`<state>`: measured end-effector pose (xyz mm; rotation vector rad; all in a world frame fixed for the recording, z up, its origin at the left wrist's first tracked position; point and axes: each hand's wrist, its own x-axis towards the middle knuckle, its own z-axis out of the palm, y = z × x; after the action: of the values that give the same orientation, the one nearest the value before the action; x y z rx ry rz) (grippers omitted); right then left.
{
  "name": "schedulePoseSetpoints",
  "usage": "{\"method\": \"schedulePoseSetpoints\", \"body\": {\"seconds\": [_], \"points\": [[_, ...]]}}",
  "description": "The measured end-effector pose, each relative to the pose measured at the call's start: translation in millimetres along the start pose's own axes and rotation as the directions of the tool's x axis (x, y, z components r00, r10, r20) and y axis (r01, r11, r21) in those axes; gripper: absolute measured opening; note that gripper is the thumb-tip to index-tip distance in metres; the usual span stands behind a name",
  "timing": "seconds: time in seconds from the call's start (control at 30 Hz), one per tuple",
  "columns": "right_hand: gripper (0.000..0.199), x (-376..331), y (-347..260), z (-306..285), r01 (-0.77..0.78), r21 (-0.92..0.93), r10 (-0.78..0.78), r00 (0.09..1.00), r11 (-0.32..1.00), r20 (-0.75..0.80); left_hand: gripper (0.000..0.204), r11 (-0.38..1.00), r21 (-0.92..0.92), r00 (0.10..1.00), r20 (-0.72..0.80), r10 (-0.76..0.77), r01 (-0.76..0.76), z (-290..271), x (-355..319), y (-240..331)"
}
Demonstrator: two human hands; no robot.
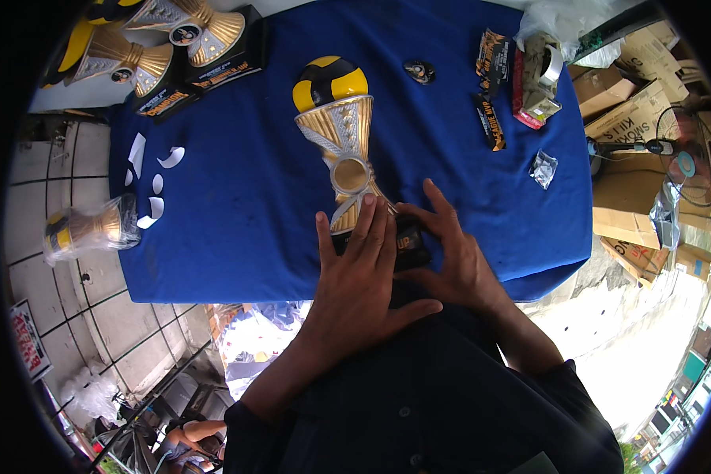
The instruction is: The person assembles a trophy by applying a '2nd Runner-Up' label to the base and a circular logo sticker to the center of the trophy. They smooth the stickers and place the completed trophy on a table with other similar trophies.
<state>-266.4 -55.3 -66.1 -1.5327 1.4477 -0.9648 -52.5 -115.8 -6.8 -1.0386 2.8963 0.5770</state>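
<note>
In the head view, the gold-and-silver trophy with a yellow-and-black ball top [346,138] lies on the blue-cloth-covered worktop [237,197]; the left hand [354,288] presses flat over its black block base [413,243], while the right hand [468,268], thumb and fingers apart, flanks it. The step seems to be smoothing the base's front; the next move calls for even pressure.

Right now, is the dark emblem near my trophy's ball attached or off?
Off: the emblem lies on the blue cloth, apart from the trophy.
</note>
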Motion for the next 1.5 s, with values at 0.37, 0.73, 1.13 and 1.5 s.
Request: {"method": "schedulePoseSetpoints", "body": {"seconds": [0.37,0.73,1.13,1.5], "points": [[0.134,1,4,-4,-0.024,0.004,0.023,0.999,1.0,0.035,0.134,0.999,-0.002,0.999,-0.029,0.036,-0.036,10,19,12],[0.134,-2,0,-1,-0.03,0.109,0.026,0.999,0.994,0.043,0.139,0.973,-0.214,0.961,-0.237,-0.141,0.09,-5,-12,-31],[0.123,8,-2,-12,0.055,-0.035,-0.049,0.988,0.998,0.147,0.122,0.947,-0.317,0.964,-0.233,-0.126,0.047,31,-61,-98],[0.112,13,-6,-9,0.005,-0.039,0.0,0.992,0.999,0.125,0.104,0.956,-0.266,0.921,-0.389,0.011,-0.124,51,-53,-121]]}}
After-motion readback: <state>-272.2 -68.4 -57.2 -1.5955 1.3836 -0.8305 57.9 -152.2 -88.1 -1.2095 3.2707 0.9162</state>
